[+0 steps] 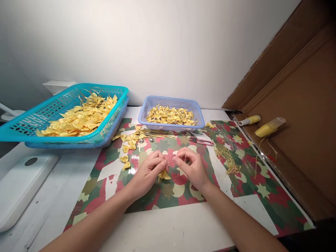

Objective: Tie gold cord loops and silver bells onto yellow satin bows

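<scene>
While the left hand (149,171) clamps its fingers on a bow (165,175) hanging toward the surface's (168,231) near edge, the right hand (194,169) curls close by, fingertip closure unclear.

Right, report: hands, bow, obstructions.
Left hand pinching at yellow bow, partly hidden. Right hand curled alongside, grip unclear. Pink snips beyond hands, not in the way.

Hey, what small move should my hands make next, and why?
Probably bring the right hand in toward the yellow bow: the left hand seems to pinch it, while the right hand is curled close beside, apart from it.
</scene>
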{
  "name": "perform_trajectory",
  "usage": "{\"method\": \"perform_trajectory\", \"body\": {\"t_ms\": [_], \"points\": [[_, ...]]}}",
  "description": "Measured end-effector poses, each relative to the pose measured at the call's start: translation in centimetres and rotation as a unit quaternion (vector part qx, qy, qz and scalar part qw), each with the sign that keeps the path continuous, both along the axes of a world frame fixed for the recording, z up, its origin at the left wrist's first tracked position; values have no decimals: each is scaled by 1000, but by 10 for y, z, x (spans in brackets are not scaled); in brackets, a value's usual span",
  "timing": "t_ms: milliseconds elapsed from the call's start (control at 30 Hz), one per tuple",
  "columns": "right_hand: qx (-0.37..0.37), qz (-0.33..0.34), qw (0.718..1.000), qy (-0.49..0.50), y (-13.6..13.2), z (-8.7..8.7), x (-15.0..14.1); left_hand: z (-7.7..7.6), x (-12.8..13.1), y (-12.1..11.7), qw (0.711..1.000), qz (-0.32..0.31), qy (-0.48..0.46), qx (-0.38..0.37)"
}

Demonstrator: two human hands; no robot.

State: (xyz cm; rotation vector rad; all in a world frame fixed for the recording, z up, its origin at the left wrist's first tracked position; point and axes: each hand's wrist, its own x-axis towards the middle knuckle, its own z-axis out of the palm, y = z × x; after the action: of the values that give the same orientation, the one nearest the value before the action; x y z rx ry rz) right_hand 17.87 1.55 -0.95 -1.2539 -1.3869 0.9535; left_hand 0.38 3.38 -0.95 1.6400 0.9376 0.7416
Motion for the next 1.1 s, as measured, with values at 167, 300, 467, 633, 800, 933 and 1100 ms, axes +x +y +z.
{"method": "perform_trajectory", "body": {"t_ms": [167,300,467,633,800,933,1100], "points": [[-6,17,999,42,-6,-5,-12,-2,1,0,999,15,12,35],[-13,20,998,67,-6,-6,-15,0,0,1,999,13,23,46],[2,4,998,58,-4,-1,-7,1,-4,3,998,18,38,44],[44,-20,997,58,0,2,5,-1,-6,4,996,46,58,47],[64,-16,997,47,1,8,10,1,-10,5,993,24,71,96],[70,-18,997,39,1,12,11,3,-14,8,992,-13,63,109],[67,-18,997,30,2,13,12,2,-16,12,997,-26,20,76]]}}
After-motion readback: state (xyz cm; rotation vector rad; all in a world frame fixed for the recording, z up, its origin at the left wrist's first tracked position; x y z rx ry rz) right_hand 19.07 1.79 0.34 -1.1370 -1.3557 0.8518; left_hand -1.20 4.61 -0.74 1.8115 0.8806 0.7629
